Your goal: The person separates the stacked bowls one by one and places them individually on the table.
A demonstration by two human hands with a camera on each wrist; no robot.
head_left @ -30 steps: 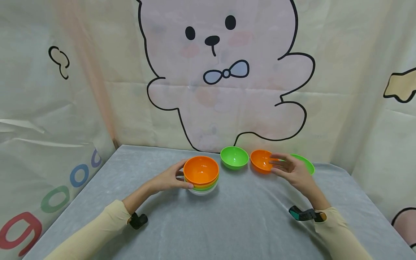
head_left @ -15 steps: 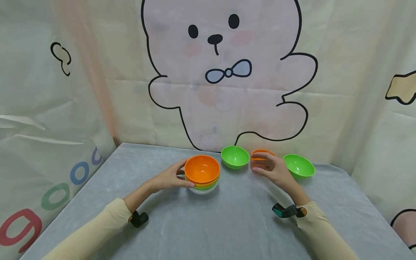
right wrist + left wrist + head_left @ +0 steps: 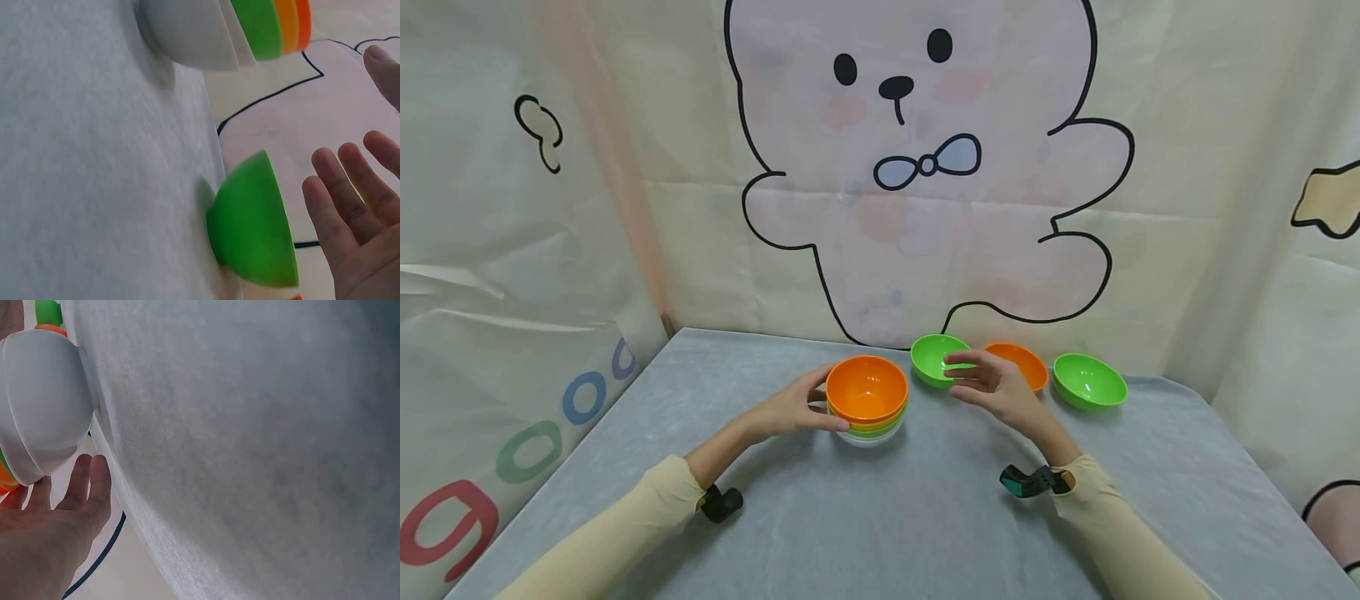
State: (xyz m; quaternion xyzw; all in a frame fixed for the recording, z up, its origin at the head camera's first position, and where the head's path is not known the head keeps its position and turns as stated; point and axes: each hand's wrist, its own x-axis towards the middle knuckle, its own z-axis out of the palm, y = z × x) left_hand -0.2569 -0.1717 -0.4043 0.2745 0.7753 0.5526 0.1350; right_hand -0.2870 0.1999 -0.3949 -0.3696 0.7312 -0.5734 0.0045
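Observation:
My left hand (image 3: 793,407) holds the side of a stack of nested bowls (image 3: 867,396), thumb at the front and fingers round the back. An orange bowl tops the stack, with yellow and green rims below it and a white bowl (image 3: 50,394) at the bottom. My right hand (image 3: 1000,392) is above the table with its fingers loosely extended and nothing in them. It overlaps the left green bowl (image 3: 927,357) in the head view; the right wrist view shows a gap between fingers and green bowl (image 3: 256,225).
Right of that bowl, along the table's back edge, stand an orange bowl (image 3: 1028,365) and another green bowl (image 3: 1090,383). A grey cloth covers the table (image 3: 880,525). Behind it hangs a printed curtain (image 3: 1210,250) with a cartoon bear.
My right hand has moved left, from the right green bowl past the orange one to the left green bowl. The left hand and the stack stay in place.

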